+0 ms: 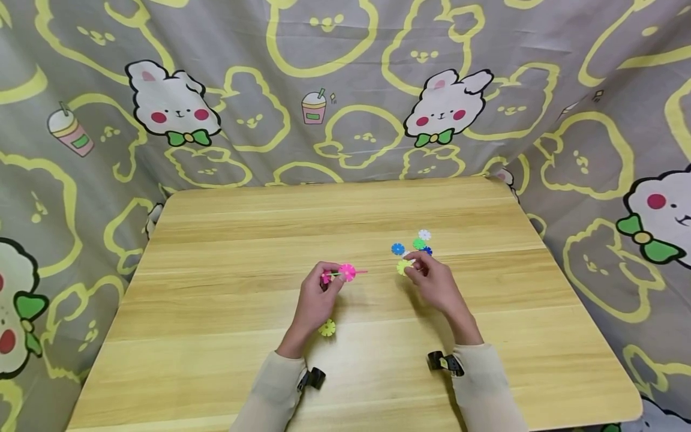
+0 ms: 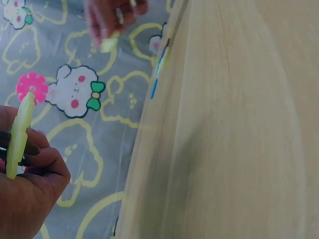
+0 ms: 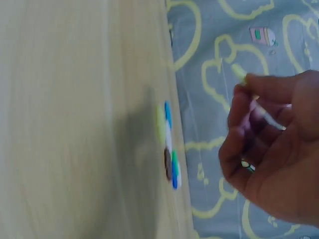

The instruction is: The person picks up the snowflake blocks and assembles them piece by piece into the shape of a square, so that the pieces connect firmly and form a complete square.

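My left hand grips a small cluster of joined slotted snowflake discs. A pink disc faces up at its fingertips, with a green one edge-on beside it. A yellow disc shows beside the left wrist; in the left wrist view a yellow disc stands edge-on before the palm. Over the table, my right hand pinches another yellow disc between thumb and finger. Something whitish shows among the right hand's curled fingers, its kind unclear. A gap separates the two hands.
Beyond the right hand, loose discs lie on the wooden table: a blue disc, a green disc, a white disc and a dark blue disc. A patterned curtain surrounds the table's back and sides.
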Demonstrator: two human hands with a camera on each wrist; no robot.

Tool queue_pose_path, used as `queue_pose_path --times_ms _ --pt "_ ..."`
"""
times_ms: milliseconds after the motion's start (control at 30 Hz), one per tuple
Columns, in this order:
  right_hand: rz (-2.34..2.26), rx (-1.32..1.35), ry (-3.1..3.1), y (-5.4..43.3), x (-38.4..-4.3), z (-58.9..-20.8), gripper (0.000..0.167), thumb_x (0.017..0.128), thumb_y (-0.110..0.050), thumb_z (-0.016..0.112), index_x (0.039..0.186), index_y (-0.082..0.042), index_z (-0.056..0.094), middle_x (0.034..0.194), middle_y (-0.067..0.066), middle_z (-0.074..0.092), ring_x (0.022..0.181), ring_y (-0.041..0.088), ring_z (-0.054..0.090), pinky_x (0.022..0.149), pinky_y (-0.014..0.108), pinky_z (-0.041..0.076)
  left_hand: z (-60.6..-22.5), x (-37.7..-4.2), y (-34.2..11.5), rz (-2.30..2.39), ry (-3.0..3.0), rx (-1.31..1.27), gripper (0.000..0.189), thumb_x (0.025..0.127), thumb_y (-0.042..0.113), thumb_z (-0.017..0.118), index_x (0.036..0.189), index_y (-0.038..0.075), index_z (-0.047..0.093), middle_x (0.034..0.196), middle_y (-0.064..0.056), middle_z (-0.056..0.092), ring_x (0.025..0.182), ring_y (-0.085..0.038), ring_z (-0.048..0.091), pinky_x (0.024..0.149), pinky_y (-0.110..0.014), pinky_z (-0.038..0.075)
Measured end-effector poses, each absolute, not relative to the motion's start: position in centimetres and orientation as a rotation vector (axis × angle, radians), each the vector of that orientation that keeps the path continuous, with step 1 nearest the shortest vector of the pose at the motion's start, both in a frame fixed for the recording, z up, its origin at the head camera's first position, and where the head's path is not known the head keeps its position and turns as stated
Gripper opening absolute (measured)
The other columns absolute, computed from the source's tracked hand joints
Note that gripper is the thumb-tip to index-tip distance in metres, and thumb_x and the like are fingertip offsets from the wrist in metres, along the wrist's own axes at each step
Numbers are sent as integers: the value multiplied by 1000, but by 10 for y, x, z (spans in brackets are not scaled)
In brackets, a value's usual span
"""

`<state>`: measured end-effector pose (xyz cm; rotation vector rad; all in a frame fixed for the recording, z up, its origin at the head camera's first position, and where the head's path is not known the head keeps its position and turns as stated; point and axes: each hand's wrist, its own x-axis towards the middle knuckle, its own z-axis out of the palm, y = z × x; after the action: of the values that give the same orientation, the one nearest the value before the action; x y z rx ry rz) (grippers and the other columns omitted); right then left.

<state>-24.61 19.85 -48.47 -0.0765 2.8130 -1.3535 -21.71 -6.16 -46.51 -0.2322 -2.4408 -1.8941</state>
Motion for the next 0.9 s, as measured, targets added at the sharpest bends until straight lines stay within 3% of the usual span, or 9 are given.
queue_pose_path --times_ms 200,433,567,733,900 --pt "-1577 -215 2687 181 -245 -478 23 95 -15 61 118 -10 61 89 8 58 71 19 56 59 23 46 -466 -217 -61 -1892 -2445 -224 17 95 11 61 110 2 61 69 -1 37 57 -6 33 52 -18 28" --pt "-1636 -270 2610 169 -241 -470 20 96 -14 60 115 -13 61 87 7 58 74 37 58 58 24 45 -465 -218 -59 -1891 -2445 -222 17 95 10 61 109 2 61 69 -1 37 57 -6 32 53 -18 28" --pt "-1649 -306 2593 165 -240 -467 19 96 -12 60 115 -12 62 85 8 58 75 41 57 57 23 44 -464 -217 -59 -1893 -2460 -228 17 95 10 61 110 2 61 68 -1 37 56 -6 32 52 -18 28" --pt "-1631 -330 2601 161 -239 -467 19 96 -13 60 114 -14 62 85 6 58 72 36 57 56 23 44 -474 -221 -58 -1889 -2469 -218 18 95 11 61 110 2 61 70 -2 37 58 -8 33 53 -18 28" --pt "-1594 -338 2609 159 -238 -469 19 96 -17 60 115 -16 62 83 5 58 69 28 55 56 23 43 -499 -229 -57 -1885 -2454 -183 16 95 17 63 109 10 63 73 -3 41 62 -11 37 55 -19 30"
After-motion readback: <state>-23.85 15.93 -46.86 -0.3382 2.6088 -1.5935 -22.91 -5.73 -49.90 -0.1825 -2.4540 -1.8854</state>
